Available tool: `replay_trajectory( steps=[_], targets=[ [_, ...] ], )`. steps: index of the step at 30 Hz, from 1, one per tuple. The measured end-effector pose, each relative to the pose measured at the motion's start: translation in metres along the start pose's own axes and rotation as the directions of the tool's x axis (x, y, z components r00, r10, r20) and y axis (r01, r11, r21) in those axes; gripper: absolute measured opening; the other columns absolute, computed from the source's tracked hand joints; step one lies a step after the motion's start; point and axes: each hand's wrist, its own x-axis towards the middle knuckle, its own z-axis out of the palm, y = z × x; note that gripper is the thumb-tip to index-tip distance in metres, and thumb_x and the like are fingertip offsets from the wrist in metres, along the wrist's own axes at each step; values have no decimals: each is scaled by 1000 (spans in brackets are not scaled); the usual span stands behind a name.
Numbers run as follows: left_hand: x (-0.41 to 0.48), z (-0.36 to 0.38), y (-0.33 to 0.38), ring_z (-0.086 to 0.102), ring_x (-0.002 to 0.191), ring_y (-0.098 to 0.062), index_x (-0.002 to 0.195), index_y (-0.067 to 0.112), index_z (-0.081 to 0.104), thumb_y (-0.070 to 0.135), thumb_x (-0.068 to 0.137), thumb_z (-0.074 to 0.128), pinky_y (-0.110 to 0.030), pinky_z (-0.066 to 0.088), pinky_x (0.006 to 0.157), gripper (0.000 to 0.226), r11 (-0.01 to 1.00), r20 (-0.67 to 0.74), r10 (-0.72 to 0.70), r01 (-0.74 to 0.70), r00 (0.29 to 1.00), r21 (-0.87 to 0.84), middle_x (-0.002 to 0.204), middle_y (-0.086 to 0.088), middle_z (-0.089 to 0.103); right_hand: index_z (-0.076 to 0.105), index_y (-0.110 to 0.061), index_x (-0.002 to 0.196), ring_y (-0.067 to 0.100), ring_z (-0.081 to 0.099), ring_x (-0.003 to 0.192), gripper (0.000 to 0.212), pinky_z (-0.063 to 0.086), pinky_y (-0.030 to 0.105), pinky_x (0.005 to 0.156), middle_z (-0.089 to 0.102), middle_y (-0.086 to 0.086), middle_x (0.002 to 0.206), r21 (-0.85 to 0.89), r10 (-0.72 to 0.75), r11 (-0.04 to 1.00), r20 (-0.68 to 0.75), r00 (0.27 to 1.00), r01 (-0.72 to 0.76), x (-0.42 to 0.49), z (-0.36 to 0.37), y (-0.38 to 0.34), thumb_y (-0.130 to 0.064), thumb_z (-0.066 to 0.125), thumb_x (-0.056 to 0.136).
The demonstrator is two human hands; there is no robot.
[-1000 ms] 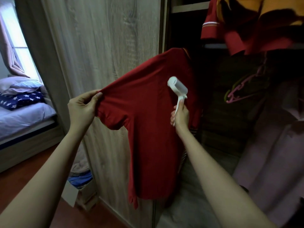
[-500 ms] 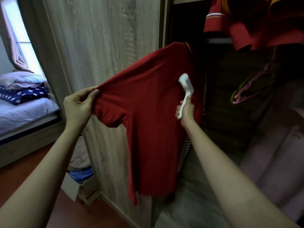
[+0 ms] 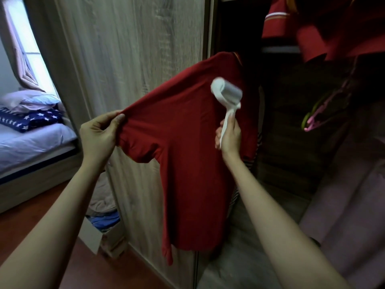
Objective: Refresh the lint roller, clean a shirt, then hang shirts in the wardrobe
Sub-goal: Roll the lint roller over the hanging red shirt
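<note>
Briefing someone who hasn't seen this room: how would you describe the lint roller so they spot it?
Find the wooden wardrobe door; a red shirt is spread before its right edge. At the shirt's upper right, the right hand grips the lint roller, the only white thing there: a drum on a handle.

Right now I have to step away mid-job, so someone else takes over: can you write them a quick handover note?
Left hand: pinches the sleeve of the red shirt, stretching it out.
Right hand: grips the lint roller by its handle, head at the shirt's upper part.
The shirt hangs before the open wardrobe; what holds its collar is hidden.
Done: rolling is under way.
Left: finish rolling, then hang the shirts.
</note>
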Motion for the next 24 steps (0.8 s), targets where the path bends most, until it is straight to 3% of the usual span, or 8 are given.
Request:
replay_trajectory(
  steps=[2,5,8,10,13,15,19,24],
  targets=[
    [0,0,-2,60,76,13,107,6,70,20,90,65,-19,51,79,23,1000,-2,-12,12,1000,-6,98,-2,72,45,-15,77,12,35,34,42,29,18,33,39,0,50,-54,-117,992,-4,993,117,5,10,-22,-47,30,99],
    [2,-1,-5,60,76,13,105,10,71,21,89,66,-16,51,77,20,999,4,-39,39,999,-12,85,23,71,46,-16,78,13,40,35,41,34,25,36,43,-1,50,-148,-194,970,-13,981,190,-16,12,-6,-46,30,100],
    [0,-1,-1,60,76,13,106,7,71,19,90,66,-16,51,77,21,1000,-4,-21,21,1000,-5,97,-2,72,46,-16,82,16,45,42,43,38,34,44,47,0,53,-288,-260,921,49,964,263,-52,1,45,-53,30,96],
    [-1,-2,1,60,76,14,106,3,70,17,90,66,-14,50,78,21,1000,-3,-4,4,1000,-7,99,-5,70,46,-13,85,18,48,47,46,38,37,47,48,-1,56,-372,-309,870,100,946,323,-68,-6,60,-56,29,92],
    [1,-2,-3,61,76,15,104,8,70,15,89,66,-11,49,77,17,1000,8,-10,10,1000,-6,82,25,70,49,-9,90,23,55,57,46,33,30,53,55,-1,62,-502,-446,739,134,885,449,-68,4,38,-51,30,92],
    [3,-4,-5,62,78,11,103,15,71,20,88,67,-15,51,78,16,999,32,-32,32,999,-6,80,34,67,53,-8,95,28,60,66,43,33,29,55,63,5,73,-577,-540,609,202,817,544,-63,19,17,-47,34,94],
    [5,-5,-12,64,80,7,99,24,72,24,88,68,-21,52,79,12,998,61,-59,61,996,-36,83,29,70,55,-13,105,24,63,76,40,39,30,57,64,0,86,-619,-524,519,314,792,589,-68,24,27,-48,37,94],
    [4,-6,-15,64,79,6,103,13,71,21,87,68,-23,52,81,18,995,71,-70,74,995,-66,99,-6,72,54,-20,104,15,59,69,42,46,32,57,59,-7,81,-670,-458,538,276,845,511,-85,-6,65,-55,34,92]
  ],
)
